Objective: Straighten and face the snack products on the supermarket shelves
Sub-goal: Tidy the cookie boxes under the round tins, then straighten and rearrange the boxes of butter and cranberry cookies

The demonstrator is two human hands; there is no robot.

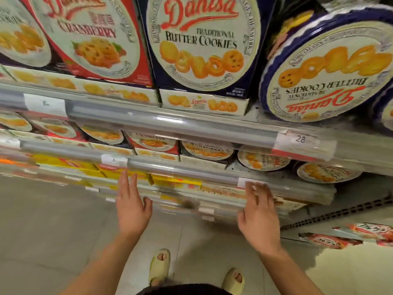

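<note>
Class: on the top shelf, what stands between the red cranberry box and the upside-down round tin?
In the head view, a blue butter cookies box stands between the cranberry box and the tin.

A single head-worn camera looked forward and steeply down along the shelves (pixel 191 128), so close that the top row of cookie boxes (pixel 202 45) filled the upper frame. The floor (pixel 42 220) and both sandals (pixel 159 267) showed below. Lower shelves seemed blurred, perhaps from head motion.
</note>
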